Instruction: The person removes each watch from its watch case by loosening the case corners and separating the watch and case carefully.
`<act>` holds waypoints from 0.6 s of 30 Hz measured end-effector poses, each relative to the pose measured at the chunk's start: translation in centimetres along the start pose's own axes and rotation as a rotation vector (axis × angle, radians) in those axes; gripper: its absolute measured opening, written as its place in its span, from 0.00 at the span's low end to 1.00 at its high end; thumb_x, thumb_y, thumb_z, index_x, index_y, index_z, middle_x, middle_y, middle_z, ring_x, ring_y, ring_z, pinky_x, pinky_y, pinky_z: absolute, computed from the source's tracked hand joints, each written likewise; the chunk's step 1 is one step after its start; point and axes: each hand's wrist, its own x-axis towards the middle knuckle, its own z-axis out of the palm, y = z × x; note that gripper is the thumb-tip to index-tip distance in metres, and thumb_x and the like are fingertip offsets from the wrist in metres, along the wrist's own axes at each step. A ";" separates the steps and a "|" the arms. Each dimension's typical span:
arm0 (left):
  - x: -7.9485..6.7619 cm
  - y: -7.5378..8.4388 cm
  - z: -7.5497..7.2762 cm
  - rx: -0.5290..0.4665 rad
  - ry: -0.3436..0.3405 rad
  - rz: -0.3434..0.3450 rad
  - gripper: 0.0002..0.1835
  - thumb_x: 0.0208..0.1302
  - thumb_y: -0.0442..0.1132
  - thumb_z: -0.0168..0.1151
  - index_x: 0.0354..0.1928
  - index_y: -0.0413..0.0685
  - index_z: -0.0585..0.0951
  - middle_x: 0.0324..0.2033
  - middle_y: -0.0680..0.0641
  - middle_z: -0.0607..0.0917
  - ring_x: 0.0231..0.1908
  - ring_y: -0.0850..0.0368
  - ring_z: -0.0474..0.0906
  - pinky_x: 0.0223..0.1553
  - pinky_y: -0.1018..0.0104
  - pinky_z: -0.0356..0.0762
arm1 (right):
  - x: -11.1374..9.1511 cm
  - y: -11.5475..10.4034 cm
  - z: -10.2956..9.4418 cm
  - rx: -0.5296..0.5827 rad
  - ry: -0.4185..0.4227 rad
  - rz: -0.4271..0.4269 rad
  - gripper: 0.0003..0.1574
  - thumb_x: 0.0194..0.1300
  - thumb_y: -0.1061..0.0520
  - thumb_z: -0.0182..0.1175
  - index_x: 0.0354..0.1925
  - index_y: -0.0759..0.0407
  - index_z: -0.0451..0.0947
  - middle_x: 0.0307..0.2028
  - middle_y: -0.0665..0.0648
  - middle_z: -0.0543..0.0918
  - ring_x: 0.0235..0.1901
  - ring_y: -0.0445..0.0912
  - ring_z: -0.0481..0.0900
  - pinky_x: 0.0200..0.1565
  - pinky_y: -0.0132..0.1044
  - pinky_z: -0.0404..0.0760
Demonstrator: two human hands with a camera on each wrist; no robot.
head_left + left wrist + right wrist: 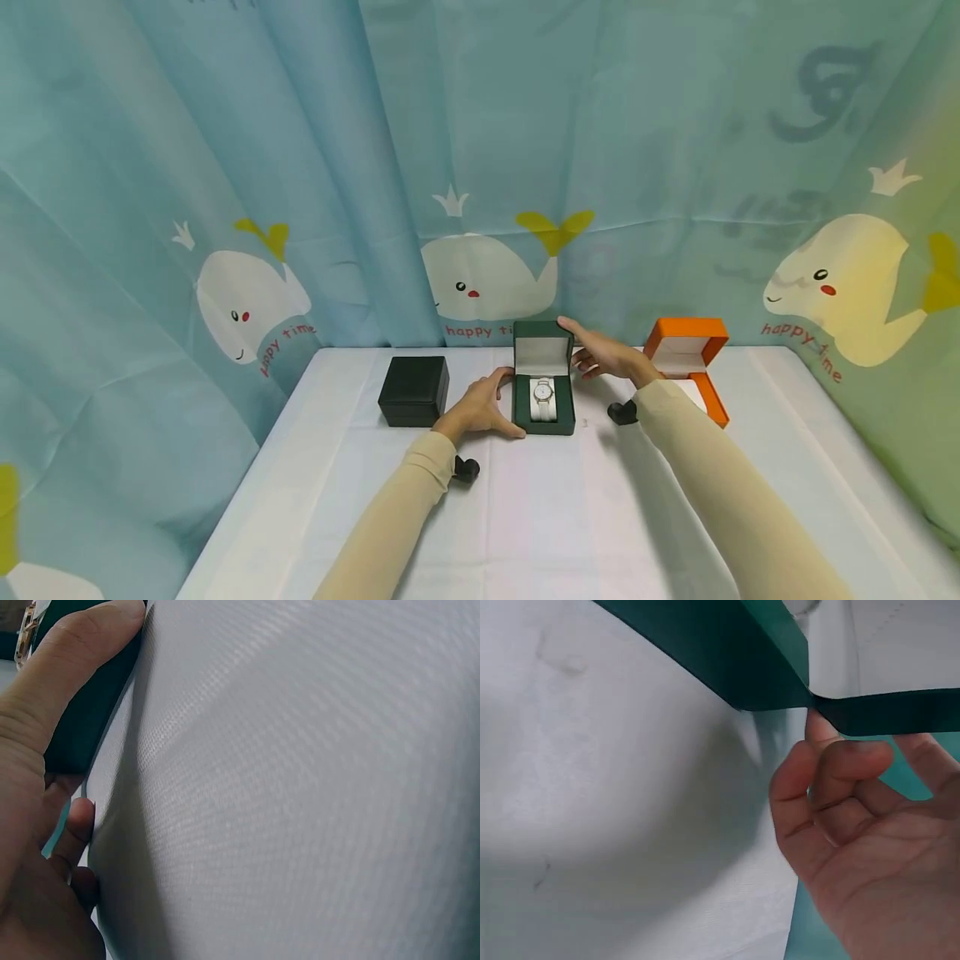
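A dark green watch box (522, 423) stands with its lid (543, 353) raised, showing a pale lining. Inside its base, a white-strapped watch (543, 392) wraps a white cushion. My left hand (480, 407) grips the base from the left, thumb near the front corner and fingers toward the back. In the left wrist view, the thumb (79, 645) presses the green side. At the right, my right hand (611, 357) holds the lid, one digit at its top corner. The right wrist view shows other fingers (840, 772) curled by the hinge; the lid partly hides them.
A closed black box (414, 392) sits to the left on the white tabletop (540, 517). Behind my right forearm stands an open orange box (716, 400), partly covered by the sleeve. A blue-green whale-print curtain (480, 150) hangs behind the table.
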 end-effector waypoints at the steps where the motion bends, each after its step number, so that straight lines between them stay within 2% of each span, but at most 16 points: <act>1: 0.0 0.0 0.1 -0.003 0.002 0.001 0.60 0.37 0.50 0.89 0.74 0.53 0.65 0.43 0.48 0.77 0.44 0.54 0.71 0.46 0.58 0.74 | 0.1 0.0 -0.1 0.003 -0.006 0.006 0.62 0.65 0.15 0.42 0.75 0.58 0.47 0.36 0.60 0.75 0.30 0.48 0.70 0.45 0.48 0.80; 6: 0.1 0.3 0.0 0.024 0.007 0.000 0.60 0.36 0.51 0.89 0.74 0.55 0.66 0.47 0.48 0.78 0.44 0.55 0.71 0.48 0.57 0.73 | 0.2 -0.2 -0.3 0.025 -0.019 0.020 0.65 0.65 0.14 0.42 0.74 0.62 0.46 0.34 0.58 0.77 0.27 0.47 0.69 0.43 0.48 0.80; 10: 0.2 0.3 0.0 0.042 0.001 -0.005 0.60 0.36 0.51 0.89 0.74 0.56 0.65 0.49 0.49 0.78 0.45 0.56 0.70 0.49 0.58 0.72 | 0.1 -0.3 -0.3 0.022 -0.023 0.030 0.65 0.64 0.14 0.41 0.75 0.60 0.45 0.34 0.58 0.76 0.28 0.47 0.68 0.44 0.48 0.79; 18: 0.1 0.2 0.1 0.009 0.000 -0.009 0.60 0.36 0.50 0.89 0.74 0.55 0.66 0.47 0.48 0.78 0.45 0.55 0.71 0.49 0.58 0.73 | 0.2 -0.2 -0.3 0.007 -0.027 0.031 0.66 0.64 0.13 0.40 0.76 0.60 0.45 0.37 0.61 0.78 0.29 0.47 0.70 0.45 0.48 0.79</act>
